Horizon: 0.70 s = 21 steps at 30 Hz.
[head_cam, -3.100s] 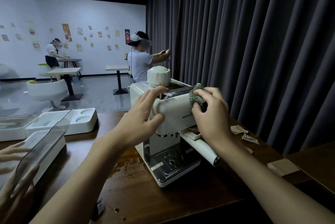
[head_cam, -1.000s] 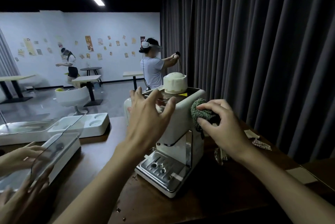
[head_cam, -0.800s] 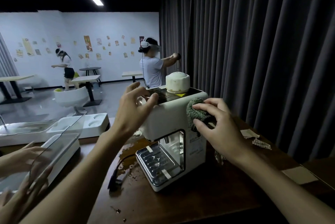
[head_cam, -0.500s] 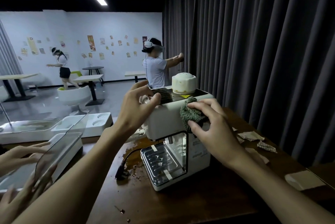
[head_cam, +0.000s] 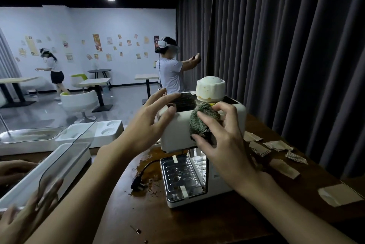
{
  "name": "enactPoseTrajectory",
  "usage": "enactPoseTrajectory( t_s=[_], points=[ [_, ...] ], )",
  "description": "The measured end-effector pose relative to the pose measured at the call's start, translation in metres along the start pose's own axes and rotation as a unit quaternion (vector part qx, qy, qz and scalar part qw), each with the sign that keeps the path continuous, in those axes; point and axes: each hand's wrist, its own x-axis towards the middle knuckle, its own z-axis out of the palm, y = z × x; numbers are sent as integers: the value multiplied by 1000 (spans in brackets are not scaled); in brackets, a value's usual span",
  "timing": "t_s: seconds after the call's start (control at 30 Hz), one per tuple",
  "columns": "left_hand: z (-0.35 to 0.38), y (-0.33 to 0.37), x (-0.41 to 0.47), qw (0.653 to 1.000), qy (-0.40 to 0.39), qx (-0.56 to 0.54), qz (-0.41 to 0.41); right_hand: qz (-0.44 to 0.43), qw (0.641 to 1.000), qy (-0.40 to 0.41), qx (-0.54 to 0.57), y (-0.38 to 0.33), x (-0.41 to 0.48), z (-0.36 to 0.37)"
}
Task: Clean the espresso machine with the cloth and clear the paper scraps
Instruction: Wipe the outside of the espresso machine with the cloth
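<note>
Near edge of the tabletop (head_cam: 158,222): a few small loose bits (head_cam: 137,231) are lying there, too small to identify. Bottom left, another person's hands (head_cam: 23,216) are resting at a white tray with a clear lid (head_cam: 65,156).

The espresso machine (head_cam: 175,135) is sitting mid-tabletop with its drip tray (head_cam: 181,177) pointing toward the camera. Two pale tape strips are sticking to the grate. Some small dark print is showing low on the machine's side, right of the drip tray, but it is too small to read.

A black plug (head_cam: 137,183) with its cord is lying just left of the machine base, at the edge of a brown spill (head_cam: 147,161).

Right hand (head_cam: 225,145): the grip is holding the bunched grey-green cloth (head_cam: 202,123), thumb under and fingers over. It is pressing the cloth against the machine's upper shell, right at the top edge. The cloth is sitting between palm and shell and bulging out left of the fingers.

Left hand (head_cam: 146,125): the grip is wide, fingers spread and holding nothing. The fingertips are touching the machine's upper left corner.

A stained white domed cap (head_cam: 210,89) is standing on the machine top, just behind the cloth.

Paper scraps (head_cam: 278,146) are lying right of the machine, apart from both hands. One larger piece (head_cam: 339,194) is lying well apart at the right edge.

Far: a dark curtain (head_cam: 276,46) is hanging behind the tabletop. A person in a headset (head_cam: 169,69) is standing beside it. Posters (head_cam: 97,43) are hanging on the back wall, their print unreadable.
</note>
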Motion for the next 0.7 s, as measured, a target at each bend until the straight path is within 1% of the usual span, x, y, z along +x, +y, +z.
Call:
enactPoseTrajectory(
  t_s=[0.23, 0.33, 0.43, 0.5, 0.6, 0.7],
  points=[
    [-6, -2, 2, 1000, -20, 4, 6, -14, 998, 40, -51, -15, 8, 10],
    [-9, -4, 1, 1000, -27, 0, 8, -54, 996, 33, -61, -26, 6, 20],
    [-7, -9, -1, 999, -29, 22, 8, -86, 992, 17, -88, -17, 9, 13],
    [-6, -10, -1, 999, -24, 29, 8, -65, 994, 24, -82, -4, 12, 5],
    [-5, -11, -1, 999, -12, 44, 8, -3, 998, 49, -43, 0, 14, 4],
    [-3, -13, -3, 999, -2, 51, 8, 3, 998, 41, -45, -14, 13, 13]
  ],
)
